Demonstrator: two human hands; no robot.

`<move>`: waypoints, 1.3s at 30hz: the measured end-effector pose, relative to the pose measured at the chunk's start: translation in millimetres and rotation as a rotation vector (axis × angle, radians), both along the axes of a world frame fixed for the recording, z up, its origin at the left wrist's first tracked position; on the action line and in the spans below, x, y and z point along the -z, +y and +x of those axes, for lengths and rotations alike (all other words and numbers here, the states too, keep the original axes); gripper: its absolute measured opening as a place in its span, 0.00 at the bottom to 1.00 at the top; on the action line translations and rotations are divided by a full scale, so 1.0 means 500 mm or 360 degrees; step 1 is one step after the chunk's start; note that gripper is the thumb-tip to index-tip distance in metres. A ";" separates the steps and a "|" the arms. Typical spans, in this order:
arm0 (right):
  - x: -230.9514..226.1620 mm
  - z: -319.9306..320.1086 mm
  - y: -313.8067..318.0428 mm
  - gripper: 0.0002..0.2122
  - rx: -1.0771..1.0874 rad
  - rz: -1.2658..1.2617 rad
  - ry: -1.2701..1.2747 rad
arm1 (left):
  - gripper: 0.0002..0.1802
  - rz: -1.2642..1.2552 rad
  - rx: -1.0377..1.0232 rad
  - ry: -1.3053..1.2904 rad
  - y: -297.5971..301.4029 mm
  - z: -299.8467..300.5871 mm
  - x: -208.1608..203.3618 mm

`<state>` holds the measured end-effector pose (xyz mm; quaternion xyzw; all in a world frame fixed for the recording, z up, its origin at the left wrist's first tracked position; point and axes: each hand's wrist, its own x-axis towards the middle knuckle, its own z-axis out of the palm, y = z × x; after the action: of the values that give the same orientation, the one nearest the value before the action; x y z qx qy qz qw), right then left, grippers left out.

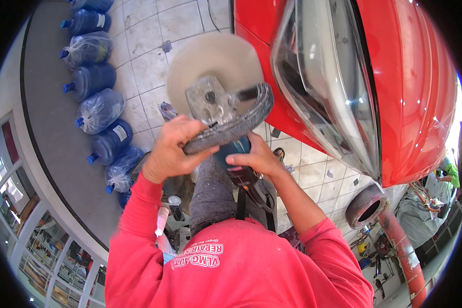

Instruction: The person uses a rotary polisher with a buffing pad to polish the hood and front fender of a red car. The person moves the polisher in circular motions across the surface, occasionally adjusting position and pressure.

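Black curved handle [230,129]: left hand [175,146] clamped on its eight-o'clock end.
Blue polisher body [233,149]: dead centre, right hand [260,155] wrapped round it, fingertips mostly hidden.
Red car [413,97]: headlight [336,82] at two o'clock.
Beige disc pad [214,56]: toward twelve, blurred; cannot tell whether it touches the car.
Blue bottles [93,82]: rowed at ten.

Red shirt [272,272], between six and seven o'clock: white lettering [196,255], two bold rows plus one smaller line, partly lost in folds. Blue jug [83,23], between ten and eleven: white label [101,20], print too small to read. Another blue jug [107,147], about nine: white label [120,133], likewise unreadable.
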<state>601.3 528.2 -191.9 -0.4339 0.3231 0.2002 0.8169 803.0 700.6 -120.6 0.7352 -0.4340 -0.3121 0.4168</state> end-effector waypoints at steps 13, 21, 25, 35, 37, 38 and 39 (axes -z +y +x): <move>0.053 -0.400 -0.037 0.46 -0.0291 -0.0532 -0.0298 | 0.23 -0.0157 0.0171 -0.0113 -0.021 -0.403 -0.004; 0.044 -0.760 -0.115 0.49 0.0067 -0.0336 0.0196 | 0.16 -0.0368 0.0291 0.0063 -0.158 -0.704 0.054; 0.042 -0.715 -0.103 0.50 0.0037 -0.0217 0.0236 | 0.17 -0.0404 0.0184 0.0059 -0.136 -0.680 0.050; 0.077 -0.336 0.074 0.39 0.0107 -0.0491 -0.0283 | 0.18 -0.0133 0.0463 -0.0316 -0.029 -0.315 -0.033; 0.041 -0.227 0.079 0.33 0.0274 -0.0484 -0.0411 | 0.17 -0.0097 0.0411 -0.0371 -0.014 -0.231 -0.038; 0.027 -0.173 0.072 0.31 0.0208 -0.0407 -0.0356 | 0.17 -0.0077 0.0391 -0.0394 -0.008 -0.188 -0.036; 0.031 -0.128 0.081 0.32 0.0314 -0.0407 -0.0326 | 0.17 -0.0171 0.0385 -0.0441 -0.007 -0.137 -0.026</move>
<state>537.3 568.8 -207.5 -0.5185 0.3019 0.0313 0.7994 734.3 697.2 -107.5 0.6904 -0.5884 -0.2321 0.3510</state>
